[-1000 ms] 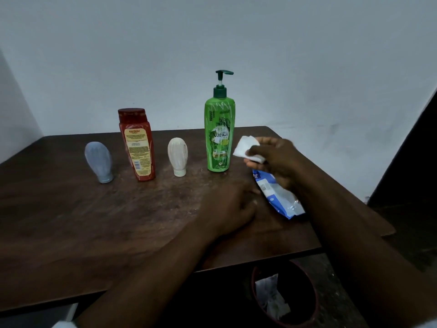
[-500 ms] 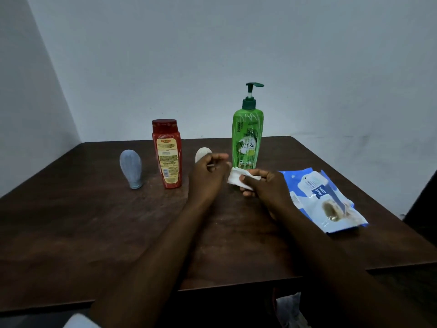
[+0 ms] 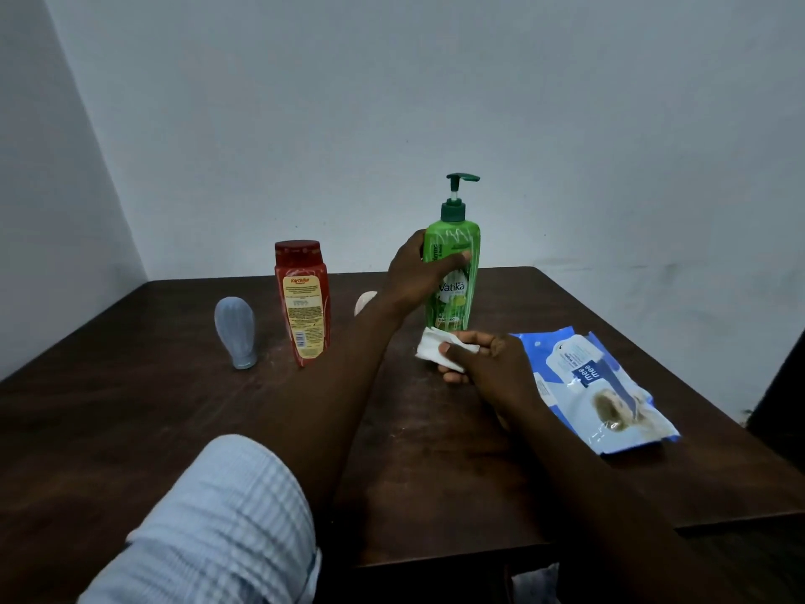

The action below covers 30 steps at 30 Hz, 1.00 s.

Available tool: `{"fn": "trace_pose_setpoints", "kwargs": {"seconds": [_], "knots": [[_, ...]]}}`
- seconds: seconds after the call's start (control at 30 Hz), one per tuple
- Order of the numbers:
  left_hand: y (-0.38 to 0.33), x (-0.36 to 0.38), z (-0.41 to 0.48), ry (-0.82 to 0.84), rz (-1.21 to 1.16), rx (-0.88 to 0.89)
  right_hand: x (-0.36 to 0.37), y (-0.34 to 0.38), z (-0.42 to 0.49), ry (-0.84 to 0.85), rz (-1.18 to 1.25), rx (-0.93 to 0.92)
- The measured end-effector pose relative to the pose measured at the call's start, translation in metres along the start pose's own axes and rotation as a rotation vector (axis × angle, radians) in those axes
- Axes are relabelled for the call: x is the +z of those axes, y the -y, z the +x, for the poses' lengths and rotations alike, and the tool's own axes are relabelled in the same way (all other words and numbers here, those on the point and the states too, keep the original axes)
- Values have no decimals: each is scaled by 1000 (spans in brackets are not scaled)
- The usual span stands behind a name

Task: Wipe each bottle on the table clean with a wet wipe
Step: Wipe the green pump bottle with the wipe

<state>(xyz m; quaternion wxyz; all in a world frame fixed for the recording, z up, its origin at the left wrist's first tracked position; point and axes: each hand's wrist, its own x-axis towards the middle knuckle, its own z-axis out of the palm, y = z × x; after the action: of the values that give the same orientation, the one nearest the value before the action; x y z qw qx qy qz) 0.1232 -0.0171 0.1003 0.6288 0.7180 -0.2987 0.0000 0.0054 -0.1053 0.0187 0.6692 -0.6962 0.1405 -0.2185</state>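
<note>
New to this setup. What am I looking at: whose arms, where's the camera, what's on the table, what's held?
No machine: a person's two bare hands, filmed by one head-worn wide-angle camera looking forward and down. On the dark table stand a green pump bottle, a red bottle, a pale blue bottle and a cream bottle, mostly hidden behind the left arm. A blue wipes pack lies at right. The left hand grips the green pump bottle; the right hand pinches a white wipe.

A dark brown wooden table (image 3: 130, 429), scuffed pale near its middle, fills the lower view. Toward 3 o'clock on it a blue and white plastic wipes packet (image 3: 601, 385) lies flat, label upward. A plain pale grey wall (image 3: 392, 102) rises at 12 o'clock.
</note>
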Motion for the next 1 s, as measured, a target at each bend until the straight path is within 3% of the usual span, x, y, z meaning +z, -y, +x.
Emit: {"fn": "trace_pose_setpoints", "kwargs": {"seconds": [0.27,0.43,0.57,0.77,1.0], "knots": [[3,-9,-5,62,-81,4,-1,4,-2,-34,77,-46],[-15,-29,-33,121,-106,1,-10,22,-20,-135,177,-354],[-26,-57,-66,155,-137,-42,-16,35,-41,-175,214,-492],[-16,-84,-102,149,-200,-118,-4,60,-54,-140,151,-515],[-4,-92,-113,91,-371,-151,20,84,-43,-132,-106,-569]]}}
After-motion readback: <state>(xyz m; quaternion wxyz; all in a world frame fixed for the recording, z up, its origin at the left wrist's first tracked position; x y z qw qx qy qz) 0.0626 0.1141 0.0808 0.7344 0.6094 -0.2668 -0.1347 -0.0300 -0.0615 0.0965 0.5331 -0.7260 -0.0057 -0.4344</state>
